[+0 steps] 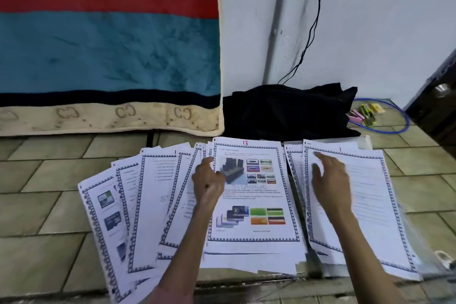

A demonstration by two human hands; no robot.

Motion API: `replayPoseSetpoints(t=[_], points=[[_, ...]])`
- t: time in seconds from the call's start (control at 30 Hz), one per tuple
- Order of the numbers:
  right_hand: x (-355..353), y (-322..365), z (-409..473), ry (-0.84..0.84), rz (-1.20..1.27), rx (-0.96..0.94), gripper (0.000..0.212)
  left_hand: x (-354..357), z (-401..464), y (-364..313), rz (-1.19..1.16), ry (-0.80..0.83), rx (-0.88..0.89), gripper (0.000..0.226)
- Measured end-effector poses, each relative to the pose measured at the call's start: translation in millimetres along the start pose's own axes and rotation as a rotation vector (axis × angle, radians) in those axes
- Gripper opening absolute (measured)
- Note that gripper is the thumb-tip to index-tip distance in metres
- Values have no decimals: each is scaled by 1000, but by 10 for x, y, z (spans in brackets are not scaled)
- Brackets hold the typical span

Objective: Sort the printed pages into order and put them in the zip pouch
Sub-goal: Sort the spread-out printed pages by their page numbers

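Two stacks mid-frame: sorting step.
Left hand (208, 180) pinches page 13 (256, 195); right hand (330, 180) flat, open, on page 1 (365, 195). Next, probably: find page 2.

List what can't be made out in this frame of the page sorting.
- Fanned pages, head view: numbers mostly covered by overlapping sheets; only page 13 shows one clearly.
- Body text on all pages: too small and blurred.
- Right stack: sheets beneath the top one hidden; right hand motion-blurred.
- Left hand: fingertips tucked among sheets, grip unclear.
- Pouch: mostly under the right stack; zip state unseen.
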State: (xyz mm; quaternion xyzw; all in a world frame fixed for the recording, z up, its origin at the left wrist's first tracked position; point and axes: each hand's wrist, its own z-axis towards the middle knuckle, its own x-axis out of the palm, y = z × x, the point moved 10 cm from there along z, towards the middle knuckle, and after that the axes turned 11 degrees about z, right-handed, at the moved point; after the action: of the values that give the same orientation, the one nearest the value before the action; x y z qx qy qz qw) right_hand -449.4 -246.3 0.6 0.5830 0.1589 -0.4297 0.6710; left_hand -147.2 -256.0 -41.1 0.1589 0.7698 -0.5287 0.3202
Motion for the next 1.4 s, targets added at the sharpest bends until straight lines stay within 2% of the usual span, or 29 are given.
replayPoseSetpoints(t=[0.03,0.1,0.13,0.2,0.3,0.33,0.5,0.8,0.93,1.03,1.1,1.17,1.23,1.33,1.4], points=[[326,268,-124,150,65,-100,39,-100,31,129,69,-23,-55,48],[967,618,-474,446,74,-217,66,-112,64,305,105,28,-148,50],[1239,654,-634,552,17,-234,81,-73,71,346,84,71,-176,51],[1567,612,-839,639,-119,-237,86,-33,62,359,63,128,-201,50],[1646,578,-917,608,-189,-241,92,46,68,294,14,197,-125,26],[1639,577,-922,600,-196,-238,94,64,71,286,-27,198,-102,25],[1580,526,-942,590,-217,-205,94,94,102,478,-293,216,-175,33],[1476,458,-945,567,-240,-142,102,-197,276,1025,-412,103,-285,33],[1392,750,-851,458,-266,-144,71,-394,247,896,-297,-25,-210,42],[1496,888,-860,494,-241,-73,74,-455,240,781,-179,-121,-129,68],[1580,879,-862,529,-268,5,77,-532,204,716,-10,-221,-81,80],[1606,907,-840,541,-290,56,72,-513,175,651,84,-234,-19,64],[1593,955,-801,543,-254,98,62,-402,151,585,129,-149,42,40],[1643,993,-792,594,-129,135,52,-267,114,557,165,-39,13,33],[1683,1040,-812,629,-130,95,46,-236,150,588,145,-7,-38,24]])
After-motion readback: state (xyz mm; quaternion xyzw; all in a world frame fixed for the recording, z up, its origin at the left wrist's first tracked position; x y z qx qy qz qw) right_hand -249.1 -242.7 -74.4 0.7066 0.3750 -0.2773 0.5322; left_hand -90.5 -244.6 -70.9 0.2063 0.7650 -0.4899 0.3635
